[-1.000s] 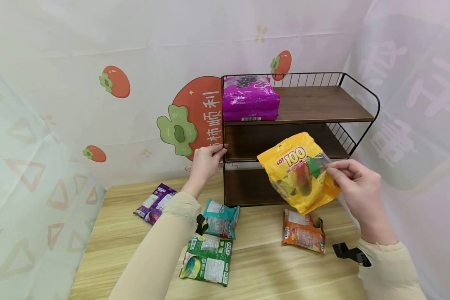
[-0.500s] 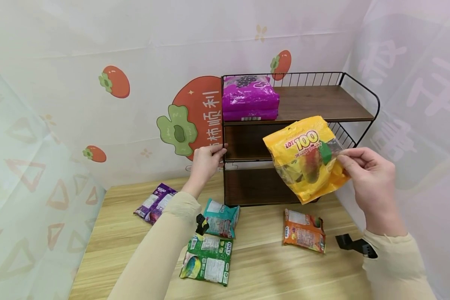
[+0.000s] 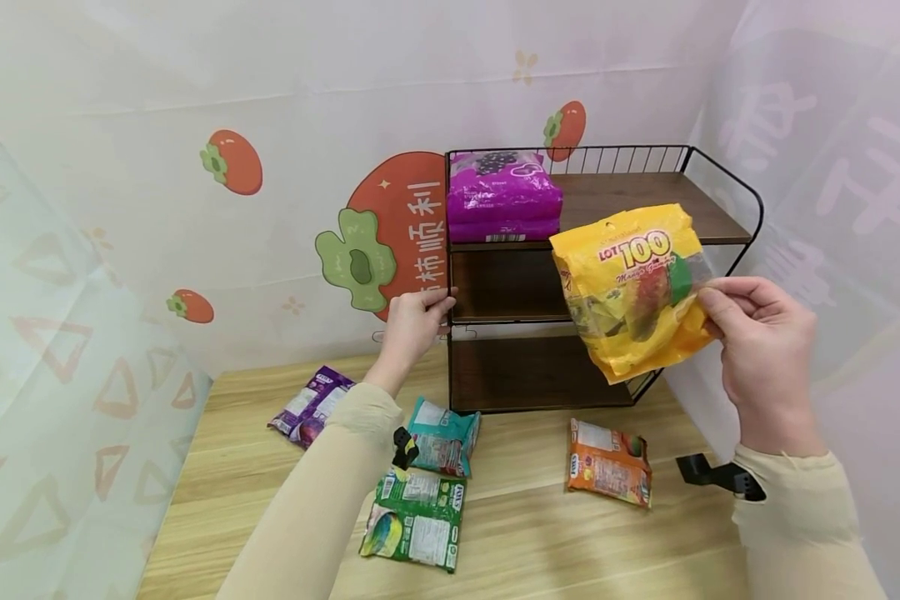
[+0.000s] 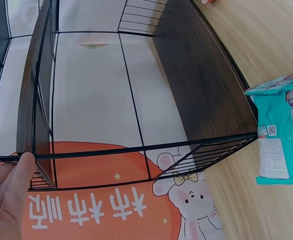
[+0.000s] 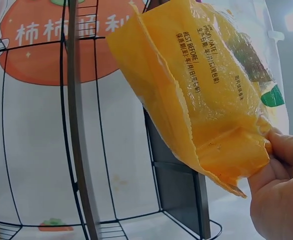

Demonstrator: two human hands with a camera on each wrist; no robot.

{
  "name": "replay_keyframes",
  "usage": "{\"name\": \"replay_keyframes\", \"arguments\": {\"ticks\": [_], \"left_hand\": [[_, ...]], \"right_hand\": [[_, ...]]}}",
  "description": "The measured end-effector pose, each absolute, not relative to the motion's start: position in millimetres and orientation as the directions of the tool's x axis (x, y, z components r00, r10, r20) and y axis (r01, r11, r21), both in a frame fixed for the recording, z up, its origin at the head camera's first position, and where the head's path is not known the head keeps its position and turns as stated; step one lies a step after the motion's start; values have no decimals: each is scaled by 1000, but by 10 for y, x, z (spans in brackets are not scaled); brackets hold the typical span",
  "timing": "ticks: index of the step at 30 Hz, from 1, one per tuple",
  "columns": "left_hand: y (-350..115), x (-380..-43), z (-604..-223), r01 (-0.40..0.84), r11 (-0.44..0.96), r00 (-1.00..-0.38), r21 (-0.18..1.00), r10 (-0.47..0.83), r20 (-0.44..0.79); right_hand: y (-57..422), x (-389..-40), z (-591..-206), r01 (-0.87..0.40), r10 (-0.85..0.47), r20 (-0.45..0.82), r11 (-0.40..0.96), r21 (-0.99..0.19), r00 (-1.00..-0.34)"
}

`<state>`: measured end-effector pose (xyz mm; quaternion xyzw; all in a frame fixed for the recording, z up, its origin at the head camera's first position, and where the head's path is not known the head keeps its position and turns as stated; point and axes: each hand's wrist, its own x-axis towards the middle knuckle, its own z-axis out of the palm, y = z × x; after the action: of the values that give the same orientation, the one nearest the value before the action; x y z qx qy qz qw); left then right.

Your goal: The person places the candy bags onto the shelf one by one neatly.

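My right hand (image 3: 768,358) pinches the right edge of a yellow mango gummy bag (image 3: 637,292), holding it up in front of the shelf rack's right side. In the right wrist view the same bag (image 5: 196,100) hangs tilted, with finger and thumb on its edge. My left hand (image 3: 418,325) grips the left front post of the black wire shelf rack (image 3: 540,371) near the middle shelf. The left wrist view shows the thumb of that hand (image 4: 9,192) against the rack's frame. A purple grape candy bag (image 3: 504,200) lies on the top shelf at its left end.
On the wooden table (image 3: 540,533) lie an orange candy bag (image 3: 609,462), a teal bag (image 3: 442,437), a green bag (image 3: 416,518) and a purple bag (image 3: 311,406), partly behind the left arm. Printed cloth walls (image 3: 292,67) stand behind and at the sides.
My right hand has carried the yellow gummy bag up and to the right, from before the lower shelves to near the top shelf's front edge. The left hand stays on the post.
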<state>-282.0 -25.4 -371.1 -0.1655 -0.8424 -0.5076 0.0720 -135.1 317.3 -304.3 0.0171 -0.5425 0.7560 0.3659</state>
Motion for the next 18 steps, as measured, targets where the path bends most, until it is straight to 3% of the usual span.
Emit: {"name": "replay_keyframes", "arguments": {"ticks": [18], "left_hand": [[-254, -2830, -3715, 344, 416, -937, 842, 210, 280]], "right_hand": [[3337, -1546, -2852, -580, 566, 323, -360, -731, -759]]}}
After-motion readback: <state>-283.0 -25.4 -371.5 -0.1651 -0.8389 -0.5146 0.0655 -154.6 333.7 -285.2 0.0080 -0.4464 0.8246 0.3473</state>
